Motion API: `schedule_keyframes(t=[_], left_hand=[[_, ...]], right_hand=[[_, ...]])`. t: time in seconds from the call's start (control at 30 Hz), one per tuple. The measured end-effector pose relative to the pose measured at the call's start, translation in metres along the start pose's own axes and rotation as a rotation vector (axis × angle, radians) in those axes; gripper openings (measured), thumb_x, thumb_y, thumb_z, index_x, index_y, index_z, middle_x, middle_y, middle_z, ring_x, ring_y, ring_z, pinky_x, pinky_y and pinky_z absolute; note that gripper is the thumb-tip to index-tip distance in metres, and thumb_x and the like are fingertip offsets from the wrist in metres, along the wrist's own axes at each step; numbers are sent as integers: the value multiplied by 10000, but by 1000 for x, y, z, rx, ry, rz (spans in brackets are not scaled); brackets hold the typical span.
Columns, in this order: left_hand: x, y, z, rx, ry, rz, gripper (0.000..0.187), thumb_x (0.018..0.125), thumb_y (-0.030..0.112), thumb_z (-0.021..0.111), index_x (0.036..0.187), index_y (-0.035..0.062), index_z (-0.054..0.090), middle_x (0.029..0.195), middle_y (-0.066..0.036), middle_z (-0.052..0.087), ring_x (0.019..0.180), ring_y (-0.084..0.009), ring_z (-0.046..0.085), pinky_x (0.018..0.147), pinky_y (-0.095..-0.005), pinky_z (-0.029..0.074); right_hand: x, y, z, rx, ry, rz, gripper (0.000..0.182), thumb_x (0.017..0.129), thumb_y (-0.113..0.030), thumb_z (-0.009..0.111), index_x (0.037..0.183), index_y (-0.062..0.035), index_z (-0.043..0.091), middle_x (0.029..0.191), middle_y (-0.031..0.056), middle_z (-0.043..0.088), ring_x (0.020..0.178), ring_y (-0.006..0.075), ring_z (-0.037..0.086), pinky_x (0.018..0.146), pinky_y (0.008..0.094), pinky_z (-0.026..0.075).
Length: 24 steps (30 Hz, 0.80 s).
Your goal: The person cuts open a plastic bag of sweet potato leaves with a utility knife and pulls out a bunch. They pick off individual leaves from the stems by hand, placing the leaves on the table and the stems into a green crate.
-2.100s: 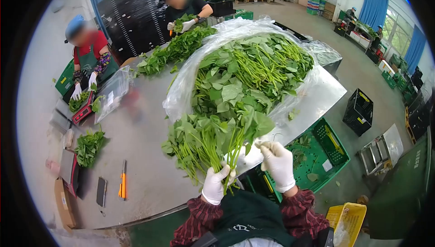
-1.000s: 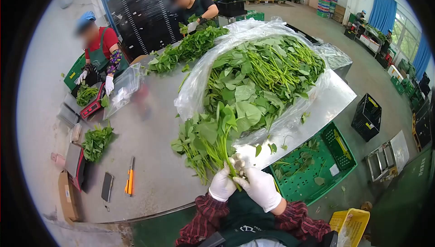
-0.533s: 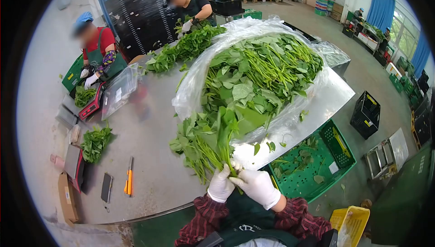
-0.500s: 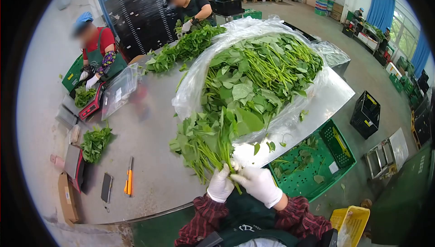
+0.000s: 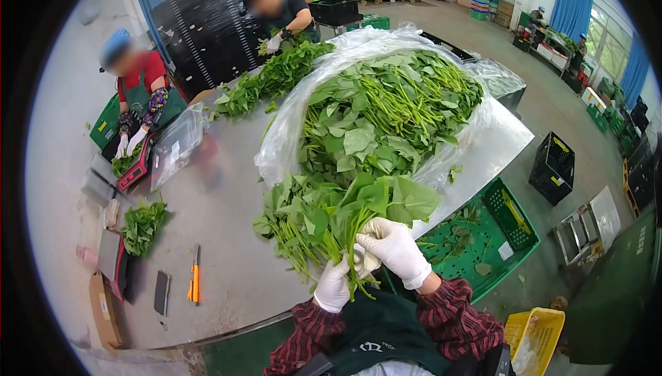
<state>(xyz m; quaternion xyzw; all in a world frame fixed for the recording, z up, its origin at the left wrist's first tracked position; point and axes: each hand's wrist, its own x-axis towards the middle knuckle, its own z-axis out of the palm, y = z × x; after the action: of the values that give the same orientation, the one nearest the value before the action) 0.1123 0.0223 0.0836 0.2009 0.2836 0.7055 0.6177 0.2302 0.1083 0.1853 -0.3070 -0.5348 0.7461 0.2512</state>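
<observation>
White gloves cover both of my hands at the table's front edge. My left hand [image 5: 334, 285] is closed round the lower stems of a bunch of leafy greens [image 5: 324, 217]. Beside it on the right, my right hand [image 5: 396, 250] pinches stems of the same bunch, its fingers bent and close to my left hand. Broad leaves of the bunch fan out above both hands. Just beyond lies a large heap of greens [image 5: 393, 110] in a clear plastic bag [image 5: 279, 148], stems and leaves showing.
On the metal table [image 5: 227, 238] are an orange-handled knife [image 5: 195, 281], a dark phone-like object [image 5: 162, 293], a small bunch [image 5: 143, 227] and red scales [image 5: 135, 168]. A green crate [image 5: 483, 266] stands right, a yellow basket [image 5: 534, 338] lower right. Two co-workers handle greens across the table.
My right hand has moved up slightly along the stems, and the upper leaves now spread further right. The co-worker at the left has both hands on the greens at the scale.
</observation>
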Motion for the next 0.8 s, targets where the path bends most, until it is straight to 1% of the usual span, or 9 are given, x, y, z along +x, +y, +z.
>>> schedule_keyframes(t=[0.2, 0.3, 0.37, 0.47, 0.5, 0.53, 0.63, 0.7, 0.8], left_hand=[[-1, 0, 5, 32, 27, -32, 245, 872, 273, 577, 854, 32, 538, 727, -32, 496, 645, -145, 456, 588, -276, 367], [-3, -3, 6, 69, 36, -29, 254, 872, 280, 576, 852, 31, 535, 724, -33, 496, 642, -149, 464, 582, -279, 371], [-6, -4, 13, 142, 248, -62, 269, 882, 292, 560, 846, 27, 527, 724, -31, 485, 642, -142, 450, 587, -277, 369], [-2, 1, 7, -29, -67, -75, 279, 888, 308, 542, 838, 35, 512, 711, -23, 425, 642, -141, 388, 582, -267, 333], [-2, 4, 6, -29, -64, -74, 279, 888, 308, 542, 838, 35, 512, 711, -23, 425, 642, -141, 388, 582, -267, 333], [-3, 5, 5, -33, -65, -68, 287, 890, 316, 536, 830, 37, 509, 708, -23, 423, 633, -142, 376, 581, -268, 332], [0, 5, 8, -32, -69, -74, 301, 889, 330, 528, 808, 42, 500, 698, -24, 417, 621, -144, 365, 579, -267, 329], [-1, 1, 10, 13, -88, -72, 303, 885, 332, 533, 806, 41, 504, 695, -26, 420, 618, -144, 366, 578, -267, 329], [-2, -2, 13, 11, -94, -102, 308, 887, 329, 536, 822, 29, 510, 707, -36, 447, 637, -146, 403, 594, -270, 348]], right_hand=[[6, 19, -3, -176, 81, -131, 143, 855, -110, 583, 796, 12, 536, 645, 48, 601, 511, 80, 575, 457, 209, 460], [13, 40, -7, -675, 313, -458, 86, 781, -57, 602, 773, -5, 534, 570, 87, 523, 462, 212, 536, 462, 305, 442], [15, 48, -15, -821, 350, -1026, 67, 717, -31, 607, 746, -34, 547, 581, 107, 489, 471, 277, 503, 468, 348, 424], [18, 57, -39, -768, 907, -887, 88, 727, 25, 544, 785, -29, 583, 660, 91, 574, 544, 195, 565, 478, 314, 438], [17, 52, -51, -76, 823, -816, 53, 788, -27, 546, 761, -4, 585, 624, 57, 589, 489, 121, 547, 433, 281, 413], [4, 18, -66, -288, 884, -424, 144, 835, -92, 552, 742, 13, 583, 582, 26, 568, 460, 74, 515, 421, 237, 388], [-5, 10, -85, -181, 787, -269, 173, 816, -153, 634, 792, 13, 593, 569, 35, 567, 423, 57, 483, 413, 219, 378], [-3, 17, -69, -315, 633, -481, 231, 763, -187, 703, 857, 0, 606, 623, 51, 582, 461, 88, 511, 438, 240, 400], [3, 15, -55, -1092, 596, -770, 364, 697, -207, 731, 972, -25, 578, 684, 91, 544, 579, 228, 559, 526, 317, 447]])
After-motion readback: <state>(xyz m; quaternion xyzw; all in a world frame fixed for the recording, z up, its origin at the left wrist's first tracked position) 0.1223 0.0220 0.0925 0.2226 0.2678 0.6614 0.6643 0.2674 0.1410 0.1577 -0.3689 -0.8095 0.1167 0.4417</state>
